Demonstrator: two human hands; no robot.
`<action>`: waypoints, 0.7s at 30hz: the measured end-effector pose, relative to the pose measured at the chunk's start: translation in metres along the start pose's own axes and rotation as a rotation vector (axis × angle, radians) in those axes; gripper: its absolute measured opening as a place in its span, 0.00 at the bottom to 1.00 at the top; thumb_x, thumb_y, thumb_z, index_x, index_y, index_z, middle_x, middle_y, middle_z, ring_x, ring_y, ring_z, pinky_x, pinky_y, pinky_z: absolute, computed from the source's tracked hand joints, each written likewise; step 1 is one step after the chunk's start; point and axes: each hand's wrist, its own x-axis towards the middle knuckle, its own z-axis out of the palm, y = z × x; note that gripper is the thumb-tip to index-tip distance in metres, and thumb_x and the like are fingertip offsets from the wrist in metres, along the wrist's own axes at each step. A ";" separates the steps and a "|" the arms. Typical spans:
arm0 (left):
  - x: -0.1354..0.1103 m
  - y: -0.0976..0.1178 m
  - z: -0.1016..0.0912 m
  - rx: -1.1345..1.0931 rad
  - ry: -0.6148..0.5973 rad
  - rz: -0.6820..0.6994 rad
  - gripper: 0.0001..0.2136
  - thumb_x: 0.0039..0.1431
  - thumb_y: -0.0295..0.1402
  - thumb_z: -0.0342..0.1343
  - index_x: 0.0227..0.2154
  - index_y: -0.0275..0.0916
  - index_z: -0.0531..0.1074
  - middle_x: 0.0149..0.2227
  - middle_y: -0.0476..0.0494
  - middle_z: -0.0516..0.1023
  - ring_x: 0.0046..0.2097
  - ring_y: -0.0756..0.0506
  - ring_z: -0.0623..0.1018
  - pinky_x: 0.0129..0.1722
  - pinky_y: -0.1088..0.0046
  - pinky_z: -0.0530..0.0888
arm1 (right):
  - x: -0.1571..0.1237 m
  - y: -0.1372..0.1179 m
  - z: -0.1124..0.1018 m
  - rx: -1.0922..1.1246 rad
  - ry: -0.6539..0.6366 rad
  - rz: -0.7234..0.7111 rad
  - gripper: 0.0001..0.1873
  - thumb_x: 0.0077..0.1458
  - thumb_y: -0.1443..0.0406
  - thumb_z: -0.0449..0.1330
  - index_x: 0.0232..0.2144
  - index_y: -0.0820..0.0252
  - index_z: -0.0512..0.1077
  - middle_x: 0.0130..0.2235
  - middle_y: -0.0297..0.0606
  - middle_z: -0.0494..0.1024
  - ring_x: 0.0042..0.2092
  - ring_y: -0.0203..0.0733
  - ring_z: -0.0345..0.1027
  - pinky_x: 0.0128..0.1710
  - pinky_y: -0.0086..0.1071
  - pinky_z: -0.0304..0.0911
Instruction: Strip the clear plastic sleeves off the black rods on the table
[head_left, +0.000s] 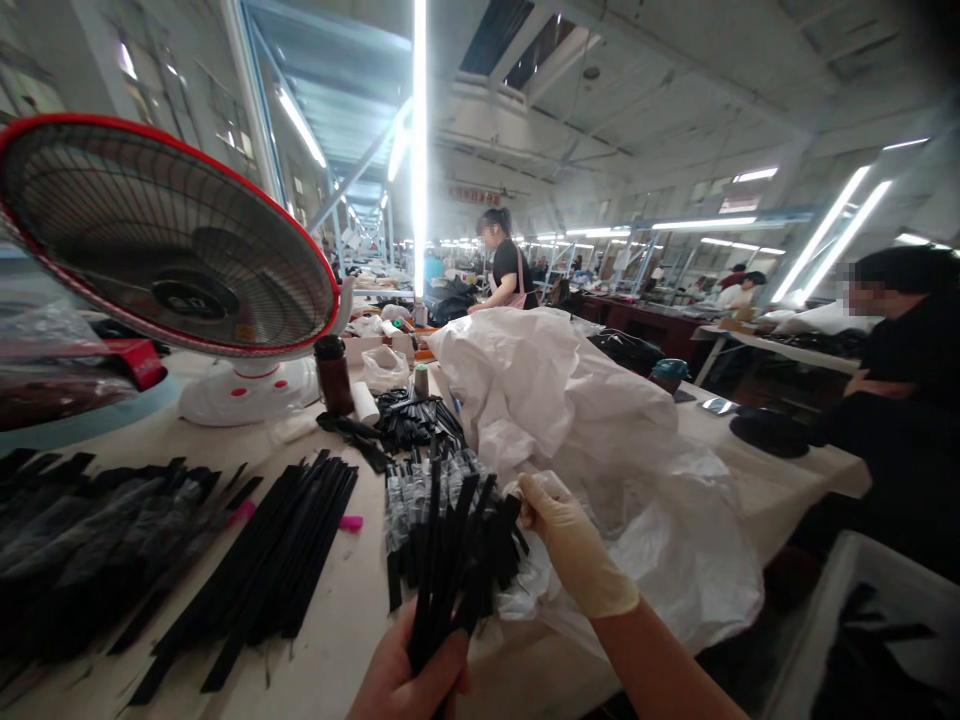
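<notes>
The left hand [431, 682] holds a bundle of flat black strips [442, 580] by their near ends over the bench's [315, 660] near edge, presumably keeping the far ends fanned, while the gloved right hand [566, 535] is curled narrow beside them, contents undeterminable.

We get harsh glare from a tube light [420, 150] at centre, its haze washing out the distance behind, while paired tubes [821, 235] shine at right. The white plastic [690, 510] gleams softly; the black strips [426, 560] lose detail. We see deep shadow at near right, the fan [195, 300] stretched at left, and far areas blurred.
</notes>
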 end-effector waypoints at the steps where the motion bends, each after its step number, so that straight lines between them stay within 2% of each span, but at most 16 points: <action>1: 0.002 0.000 0.000 0.021 -0.005 0.001 0.25 0.42 0.56 0.60 0.30 0.37 0.67 0.19 0.53 0.70 0.16 0.55 0.64 0.17 0.80 0.58 | -0.001 -0.002 0.001 -0.069 -0.002 -0.045 0.22 0.41 0.50 0.66 0.15 0.60 0.66 0.18 0.29 0.65 0.23 0.32 0.56 0.25 0.29 0.52; 4: 0.007 -0.001 -0.004 0.071 -0.017 0.022 0.23 0.44 0.55 0.59 0.29 0.38 0.67 0.20 0.52 0.71 0.17 0.55 0.62 0.18 0.79 0.58 | -0.004 -0.012 0.001 -0.219 -0.032 -0.140 0.23 0.44 0.49 0.64 0.14 0.59 0.64 0.17 0.29 0.64 0.23 0.33 0.55 0.25 0.30 0.52; 9: 0.008 -0.002 -0.011 0.083 0.000 0.022 0.24 0.47 0.58 0.54 0.26 0.38 0.69 0.19 0.54 0.66 0.20 0.53 0.60 0.20 0.79 0.58 | -0.004 -0.021 -0.001 -0.304 -0.095 -0.157 0.22 0.43 0.48 0.64 0.16 0.59 0.68 0.18 0.29 0.63 0.23 0.33 0.56 0.26 0.31 0.53; 12: 0.004 0.001 -0.011 0.107 0.097 0.086 0.21 0.42 0.54 0.60 0.26 0.38 0.71 0.19 0.55 0.63 0.23 0.51 0.62 0.24 0.78 0.61 | -0.001 -0.021 -0.004 -0.293 -0.084 -0.147 0.23 0.41 0.47 0.64 0.15 0.59 0.68 0.17 0.30 0.64 0.23 0.34 0.56 0.25 0.31 0.52; 16: 0.001 0.007 -0.013 0.156 0.208 0.152 0.17 0.40 0.48 0.63 0.24 0.39 0.72 0.20 0.53 0.66 0.25 0.49 0.65 0.26 0.77 0.64 | -0.001 -0.022 -0.006 -0.313 -0.106 -0.070 0.24 0.41 0.47 0.64 0.15 0.60 0.68 0.18 0.31 0.65 0.23 0.33 0.56 0.25 0.30 0.52; 21: 0.000 0.017 -0.019 0.234 0.136 0.164 0.13 0.42 0.42 0.63 0.24 0.37 0.73 0.23 0.49 0.73 0.29 0.46 0.70 0.30 0.75 0.67 | -0.001 -0.024 -0.010 -0.351 -0.172 -0.051 0.23 0.42 0.47 0.64 0.16 0.60 0.68 0.18 0.30 0.66 0.23 0.33 0.56 0.25 0.30 0.52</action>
